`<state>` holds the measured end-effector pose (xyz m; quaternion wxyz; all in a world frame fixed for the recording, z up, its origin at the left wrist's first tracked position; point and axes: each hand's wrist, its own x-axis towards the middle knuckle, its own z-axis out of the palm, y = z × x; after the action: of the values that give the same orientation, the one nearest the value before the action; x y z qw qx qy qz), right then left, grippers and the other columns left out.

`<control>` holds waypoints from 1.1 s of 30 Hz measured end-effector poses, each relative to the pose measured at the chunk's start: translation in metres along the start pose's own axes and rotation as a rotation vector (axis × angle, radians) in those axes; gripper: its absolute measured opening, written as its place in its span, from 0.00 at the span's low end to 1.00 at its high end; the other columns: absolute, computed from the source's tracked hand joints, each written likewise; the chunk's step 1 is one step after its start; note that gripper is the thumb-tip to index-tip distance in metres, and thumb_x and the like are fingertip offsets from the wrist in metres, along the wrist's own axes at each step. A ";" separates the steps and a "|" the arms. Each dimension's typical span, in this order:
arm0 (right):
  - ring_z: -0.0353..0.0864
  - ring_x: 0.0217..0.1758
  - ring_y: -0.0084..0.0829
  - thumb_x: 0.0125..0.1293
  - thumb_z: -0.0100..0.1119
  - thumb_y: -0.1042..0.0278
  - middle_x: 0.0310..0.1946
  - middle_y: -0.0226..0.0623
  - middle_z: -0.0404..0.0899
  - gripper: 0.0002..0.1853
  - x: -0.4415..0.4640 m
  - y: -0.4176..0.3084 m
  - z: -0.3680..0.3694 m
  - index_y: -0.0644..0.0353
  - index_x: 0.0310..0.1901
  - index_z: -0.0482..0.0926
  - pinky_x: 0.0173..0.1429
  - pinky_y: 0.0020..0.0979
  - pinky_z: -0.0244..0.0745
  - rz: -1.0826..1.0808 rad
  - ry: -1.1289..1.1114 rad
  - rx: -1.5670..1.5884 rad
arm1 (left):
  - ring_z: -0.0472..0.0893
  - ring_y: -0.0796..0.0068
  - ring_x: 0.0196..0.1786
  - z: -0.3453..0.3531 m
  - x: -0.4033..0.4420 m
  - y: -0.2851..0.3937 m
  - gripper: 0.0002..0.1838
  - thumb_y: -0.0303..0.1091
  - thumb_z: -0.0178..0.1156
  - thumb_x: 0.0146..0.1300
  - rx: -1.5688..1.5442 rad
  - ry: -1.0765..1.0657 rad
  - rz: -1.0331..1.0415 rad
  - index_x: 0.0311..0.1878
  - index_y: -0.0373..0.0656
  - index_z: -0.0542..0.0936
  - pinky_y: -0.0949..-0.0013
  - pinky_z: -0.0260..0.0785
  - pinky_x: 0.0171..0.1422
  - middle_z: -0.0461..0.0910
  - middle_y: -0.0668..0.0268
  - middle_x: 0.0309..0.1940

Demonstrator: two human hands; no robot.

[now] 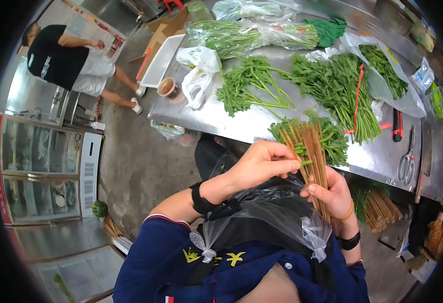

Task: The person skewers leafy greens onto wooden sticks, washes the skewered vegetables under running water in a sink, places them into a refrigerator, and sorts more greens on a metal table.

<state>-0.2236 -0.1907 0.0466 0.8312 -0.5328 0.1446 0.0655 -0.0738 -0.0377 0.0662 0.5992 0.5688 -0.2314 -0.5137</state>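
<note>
My right hand (335, 194) is closed around the lower part of a bundle of thin wooden skewers (314, 146), held upright and slightly fanned over my lap. Between the thumb and fingers of my left hand (267, 161) is a short piece of green stem (306, 162), at the left side of the bundle; whether a skewer pierces it I cannot tell. Just behind the skewers, leafy greens (335, 136) lie at the table's near edge. More loose green stalks with leaves (254, 86) are spread farther left, and a large leafy bunch (332, 86) with red tape lies behind.
The metal table (201, 118) also carries bagged greens (252, 38), a white plastic bag (199, 70), a cup (168, 88), scissors (408, 161) and a red-and-black tool (397, 125). More skewers (380, 209) are below right. A person (60, 55) stands far left, near a glass-door fridge (42, 171).
</note>
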 end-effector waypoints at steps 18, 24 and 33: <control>0.75 0.49 0.39 0.57 0.56 0.69 0.36 0.42 0.77 0.17 -0.005 0.015 -0.022 0.67 0.46 0.68 0.44 0.34 0.77 -0.140 -0.115 0.281 | 0.72 0.85 0.38 0.001 0.016 -0.014 0.04 0.29 0.58 0.58 -0.115 0.170 0.281 0.35 0.39 0.76 0.78 0.63 0.46 0.76 0.71 0.35; 0.76 0.43 0.42 0.54 0.56 0.68 0.32 0.46 0.76 0.18 -0.004 0.024 -0.027 0.69 0.45 0.69 0.37 0.33 0.78 -0.167 -0.138 0.371 | 0.72 0.85 0.40 -0.001 0.021 -0.013 0.07 0.29 0.58 0.58 -0.074 0.096 0.166 0.37 0.38 0.76 0.77 0.63 0.47 0.76 0.71 0.36; 0.76 0.24 0.34 0.50 0.56 0.70 0.25 0.43 0.77 0.15 -0.024 0.007 -0.032 0.69 0.39 0.72 0.36 0.33 0.73 -0.306 0.122 0.358 | 0.74 0.83 0.38 -0.078 0.054 -0.004 0.09 0.32 0.58 0.57 0.193 0.448 0.232 0.38 0.36 0.76 0.78 0.65 0.44 0.78 0.69 0.33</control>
<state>-0.2535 -0.2159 0.0352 0.9025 -0.3955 0.1214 -0.1199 0.0115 -0.0496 0.0266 0.6334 0.6924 -0.2048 -0.2783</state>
